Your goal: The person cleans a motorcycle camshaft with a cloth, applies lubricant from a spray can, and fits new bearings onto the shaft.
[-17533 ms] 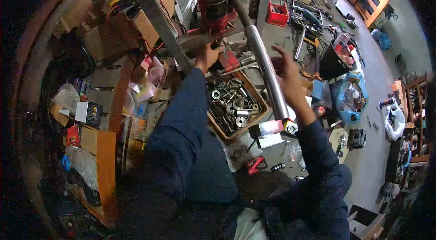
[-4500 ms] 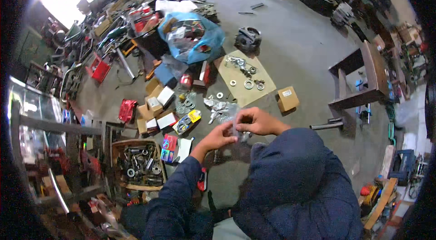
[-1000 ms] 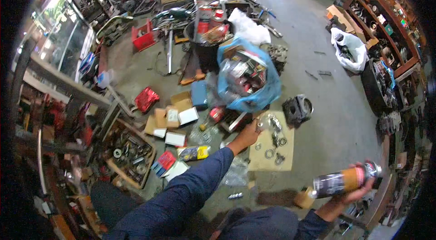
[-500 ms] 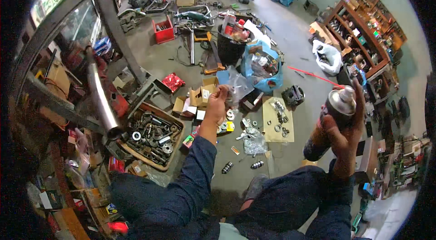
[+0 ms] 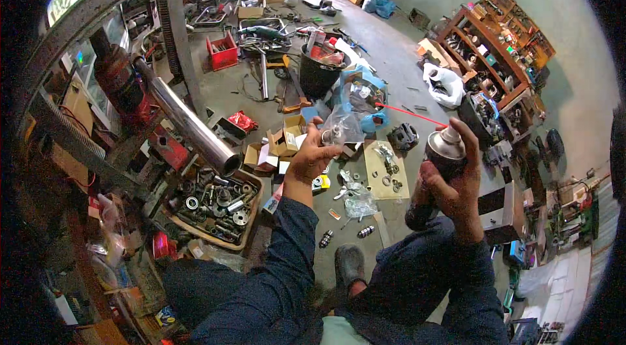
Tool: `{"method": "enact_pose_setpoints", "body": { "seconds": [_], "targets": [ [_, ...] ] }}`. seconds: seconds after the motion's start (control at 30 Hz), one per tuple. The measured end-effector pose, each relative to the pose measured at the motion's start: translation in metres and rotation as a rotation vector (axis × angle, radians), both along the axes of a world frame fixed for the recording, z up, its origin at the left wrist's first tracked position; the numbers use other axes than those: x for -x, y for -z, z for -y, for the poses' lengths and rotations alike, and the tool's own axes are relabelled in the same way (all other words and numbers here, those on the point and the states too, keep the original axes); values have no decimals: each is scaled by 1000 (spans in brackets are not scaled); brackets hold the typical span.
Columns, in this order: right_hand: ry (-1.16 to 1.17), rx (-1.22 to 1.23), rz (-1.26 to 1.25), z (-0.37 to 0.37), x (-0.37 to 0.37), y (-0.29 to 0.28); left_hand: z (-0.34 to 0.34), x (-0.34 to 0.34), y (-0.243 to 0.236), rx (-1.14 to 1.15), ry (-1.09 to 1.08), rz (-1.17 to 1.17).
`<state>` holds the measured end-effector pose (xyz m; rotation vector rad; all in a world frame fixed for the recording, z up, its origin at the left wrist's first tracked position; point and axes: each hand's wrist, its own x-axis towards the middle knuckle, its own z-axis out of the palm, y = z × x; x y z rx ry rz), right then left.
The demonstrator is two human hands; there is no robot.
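Observation:
My right hand [image 5: 462,192] is wrapped round a dark spray can [image 5: 428,192] with a silver top, its index finger up at the nozzle. From that nozzle a long thin red straw [image 5: 409,112] points left and away. My left hand [image 5: 308,161] is raised in front of me, fingers closed on a small shiny metal part [image 5: 335,135] whose exact kind I cannot make out. Behind it lies a clear plastic bag [image 5: 350,124]. Below, two small ridged metal parts [image 5: 366,231] rest on the floor near a clear bag of small parts [image 5: 360,204].
A tray of greasy metal parts [image 5: 242,230] stands left, under a thick steel tube [image 5: 189,120] on a press frame. Small cardboard boxes [image 5: 285,143], a black bucket [image 5: 317,74] and a blue bag [image 5: 375,122] stand ahead. Wooden shelves [image 5: 486,58] line the right.
My left hand has turned, and the small metal part now shows at its fingertips. In the picture, the spray can and my right hand sit farther left. The whole view has shifted.

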<state>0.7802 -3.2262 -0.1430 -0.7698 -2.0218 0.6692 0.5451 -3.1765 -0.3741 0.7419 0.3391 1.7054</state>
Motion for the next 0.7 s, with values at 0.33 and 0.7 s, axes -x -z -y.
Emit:
{"method": "enact_pose_setpoints", "body": {
  "seconds": [0.33,0.7],
  "targets": [
    [-31,79,-11,-16,19,36,5,26,-10,227,6,246],
    [-43,123,29,-36,15,61,17,44,1,246,-53,109]
  ]
}}
